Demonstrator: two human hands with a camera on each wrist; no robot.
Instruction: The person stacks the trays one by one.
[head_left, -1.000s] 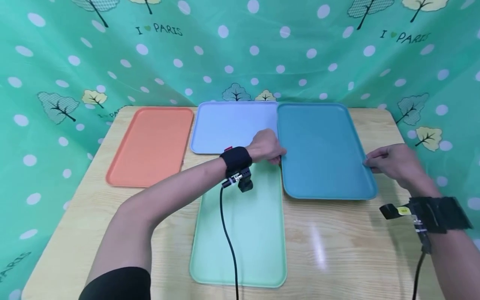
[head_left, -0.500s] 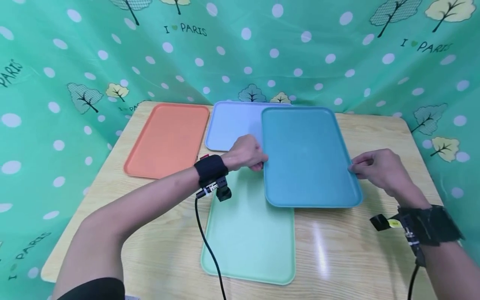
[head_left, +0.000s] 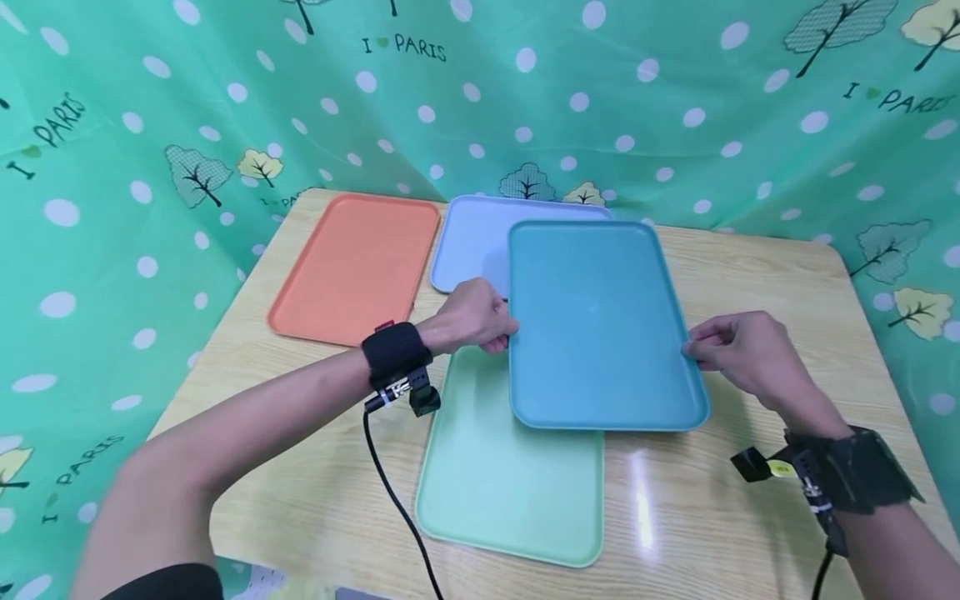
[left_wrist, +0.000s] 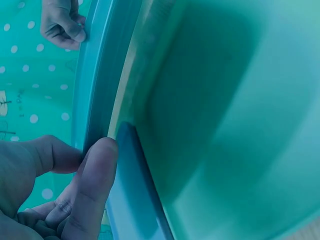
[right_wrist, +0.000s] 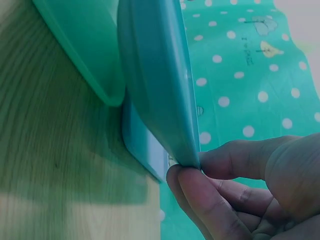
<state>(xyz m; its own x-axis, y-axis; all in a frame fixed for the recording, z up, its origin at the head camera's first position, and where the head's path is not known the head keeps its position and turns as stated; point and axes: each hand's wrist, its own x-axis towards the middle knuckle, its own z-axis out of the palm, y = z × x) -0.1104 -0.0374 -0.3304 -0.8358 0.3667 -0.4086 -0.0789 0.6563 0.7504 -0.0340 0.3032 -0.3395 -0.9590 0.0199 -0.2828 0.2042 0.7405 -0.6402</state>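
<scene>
A dark blue tray point(head_left: 600, 325) is held raised over the table between both hands. My left hand point(head_left: 474, 318) pinches its left edge, thumb and fingers on the rim in the left wrist view. At the opposite edge my right hand point(head_left: 738, 346) pinches the rim, which the right wrist view shows from the side and below. Under the raised tray lies a mint green tray point(head_left: 510, 492), its far right part hidden by the blue one. Behind is a lavender tray point(head_left: 480, 237), partly covered by the blue tray in the head view.
An orange tray point(head_left: 356, 267) lies at the back left of the wooden table point(head_left: 772, 250). A green polka-dot curtain point(head_left: 450, 100) hangs behind and beside the table. Black cables point(head_left: 393, 492) run down from both wrist cameras.
The blue tray, pinched in both hands, has moved left and toward the body, and now overlaps the mint green and lavender trays. The head view has shifted too.
</scene>
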